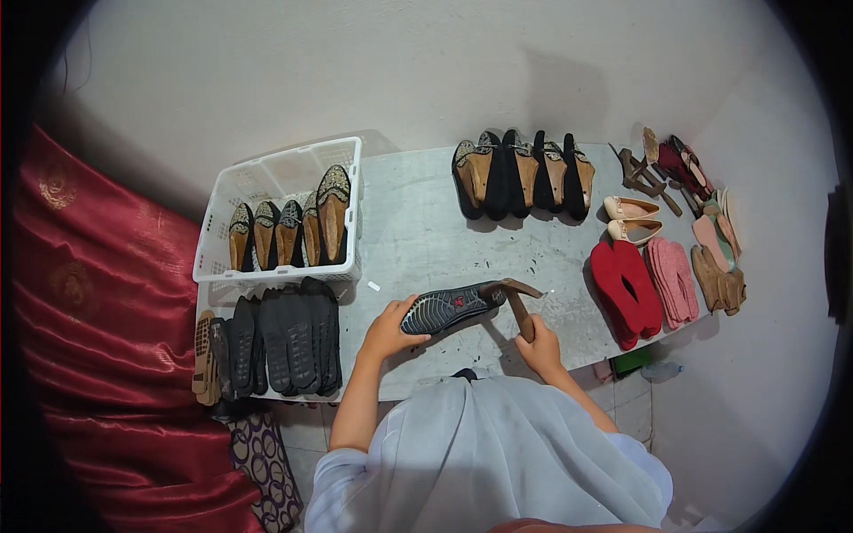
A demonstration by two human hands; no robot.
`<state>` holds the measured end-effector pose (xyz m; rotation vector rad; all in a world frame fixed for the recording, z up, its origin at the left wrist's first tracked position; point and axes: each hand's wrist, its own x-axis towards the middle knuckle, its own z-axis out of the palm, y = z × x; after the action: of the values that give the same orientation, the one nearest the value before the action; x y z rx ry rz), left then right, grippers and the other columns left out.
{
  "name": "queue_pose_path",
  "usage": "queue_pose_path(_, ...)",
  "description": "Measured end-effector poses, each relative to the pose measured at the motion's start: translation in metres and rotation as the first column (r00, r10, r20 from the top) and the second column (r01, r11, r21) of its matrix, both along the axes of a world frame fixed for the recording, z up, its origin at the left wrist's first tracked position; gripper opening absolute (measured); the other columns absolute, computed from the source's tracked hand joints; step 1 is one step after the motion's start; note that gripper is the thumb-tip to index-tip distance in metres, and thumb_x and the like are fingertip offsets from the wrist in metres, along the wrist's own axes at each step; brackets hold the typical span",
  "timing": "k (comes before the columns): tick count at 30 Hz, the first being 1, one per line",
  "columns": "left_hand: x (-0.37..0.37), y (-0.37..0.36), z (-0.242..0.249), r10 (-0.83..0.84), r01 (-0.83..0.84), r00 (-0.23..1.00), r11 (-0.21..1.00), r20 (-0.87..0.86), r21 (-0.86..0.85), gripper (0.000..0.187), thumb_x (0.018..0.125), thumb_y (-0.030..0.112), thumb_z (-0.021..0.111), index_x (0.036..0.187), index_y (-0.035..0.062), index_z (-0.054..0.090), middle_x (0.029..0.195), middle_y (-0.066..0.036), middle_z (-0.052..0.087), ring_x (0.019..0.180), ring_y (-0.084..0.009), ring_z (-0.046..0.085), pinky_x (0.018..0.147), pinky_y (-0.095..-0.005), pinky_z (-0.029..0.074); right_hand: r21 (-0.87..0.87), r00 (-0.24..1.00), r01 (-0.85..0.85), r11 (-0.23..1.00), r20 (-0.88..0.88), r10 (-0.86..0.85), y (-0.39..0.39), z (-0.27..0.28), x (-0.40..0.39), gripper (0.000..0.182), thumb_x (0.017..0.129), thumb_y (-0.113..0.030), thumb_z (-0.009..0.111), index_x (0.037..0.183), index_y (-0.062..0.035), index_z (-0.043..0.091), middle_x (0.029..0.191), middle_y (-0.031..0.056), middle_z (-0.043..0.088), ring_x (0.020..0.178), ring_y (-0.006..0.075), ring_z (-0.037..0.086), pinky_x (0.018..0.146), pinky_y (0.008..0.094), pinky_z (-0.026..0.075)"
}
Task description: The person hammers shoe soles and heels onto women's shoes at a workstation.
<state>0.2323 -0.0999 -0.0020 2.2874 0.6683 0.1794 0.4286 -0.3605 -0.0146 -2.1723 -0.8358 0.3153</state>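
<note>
My left hand (388, 330) grips the toe end of a dark shoe (444, 306), which lies sole up over the table with a small red mark on its sole. Closed round a wooden handle, my right hand (539, 349) holds a hammer (524, 311). The hammer's metal head is at the heel end of the sole, touching it or just above it. Small dark scraps lie on the table (409, 213) beyond the shoe.
At the left stands a white basket (274, 282) with several patterned shoes; black soles (298, 342) lie before it. Several shoes (524, 173) line the back. Red pieces (622, 289), pink pieces (673, 280), cream shoes (633, 233) and tools (644, 173) lie right.
</note>
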Motion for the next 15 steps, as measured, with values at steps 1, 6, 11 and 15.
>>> queue_pose_path(1, 0.001, 0.0, 0.002, 0.005, -0.005, 1.0, 1.0, -0.02, -0.008, 0.089, 0.057, 0.041, 0.081, 0.135, 0.0165, 0.046, 0.11, -0.014, 0.057, 0.099, -0.0325, 0.06, 0.084, -0.0387, 0.049, 0.001, 1.0, -0.015, 1.0, 0.0, 0.015, 0.002, -0.001, -0.001, 0.031, 0.072, -0.016, 0.062, 0.101, -0.0076, 0.052, 0.074, 0.0214, 0.062, 0.07, 0.0413, 0.061, 0.06, 0.0464, 0.047)
queue_pose_path(6, 0.002, -0.002, 0.009, 0.017, -0.019, 0.997, 1.0, -0.081, -0.021, 0.09, 0.056, 0.04, 0.082, 0.135, 0.0156, 0.046, 0.112, -0.014, 0.057, 0.101, -0.0317, 0.059, 0.086, -0.0375, 0.047, 0.045, 0.999, -0.044, 0.998, -0.016, 0.045, 0.016, 0.013, -0.01, 0.03, 0.073, -0.016, 0.062, 0.1, -0.0082, 0.052, 0.073, 0.0205, 0.062, 0.069, 0.0407, 0.061, 0.059, 0.0458, 0.047)
queue_pose_path(11, 0.0, -0.004, 0.004, 0.029, -0.029, 0.999, 1.0, -0.031, 0.004, 0.09, 0.056, 0.042, 0.082, 0.135, 0.0173, 0.046, 0.112, -0.013, 0.057, 0.102, -0.0312, 0.058, 0.087, -0.038, 0.047, -0.071, 0.996, -0.083, 0.994, -0.038, 0.081, 0.029, 0.011, -0.017, 0.032, 0.072, -0.016, 0.062, 0.102, -0.0072, 0.054, 0.074, 0.0212, 0.062, 0.07, 0.0409, 0.062, 0.06, 0.0435, 0.048)
queue_pose_path(15, 0.0, -0.002, 0.004, -0.019, 0.019, 1.0, 0.999, -0.008, 0.029, 0.09, 0.053, 0.049, 0.081, 0.134, 0.0264, 0.048, 0.109, -0.011, 0.058, 0.099, -0.0311, 0.06, 0.083, -0.0394, 0.049, -0.062, 0.994, -0.089, 0.994, -0.063, 0.085, 0.035, 0.013, -0.012, 0.033, 0.072, -0.017, 0.062, 0.103, -0.0079, 0.055, 0.074, 0.0214, 0.062, 0.07, 0.0408, 0.062, 0.06, 0.044, 0.047)
